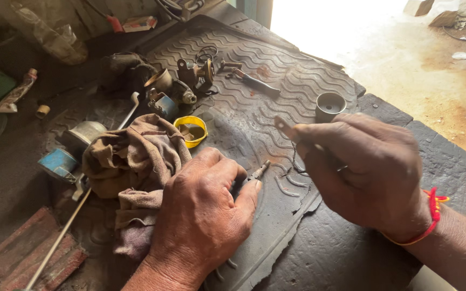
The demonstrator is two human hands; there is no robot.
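Note:
My left hand (pixel 203 207) rests on a black ribbed rubber mat (pixel 292 91), its fingers closed around a small pair of pliers (pixel 258 172) whose tip sticks out past the thumb. Above the mat my right hand (pixel 368 172) is closed on a thin flat metal piece (pixel 283 126) that pokes out to the upper left; a thin wire hangs below it. A red thread is tied around the right wrist. A small grey metal cup (pixel 330 105) stands just beyond the right hand.
A dirty brown rag (pixel 136 161) lies left of my left hand. A yellow cap (pixel 191 131), several carburettor parts (pixel 176 89), a dark screwdriver (pixel 254 82), a tube (pixel 14 91) and a long metal rod (pixel 60 240) lie around. Bright dirt ground is at the upper right.

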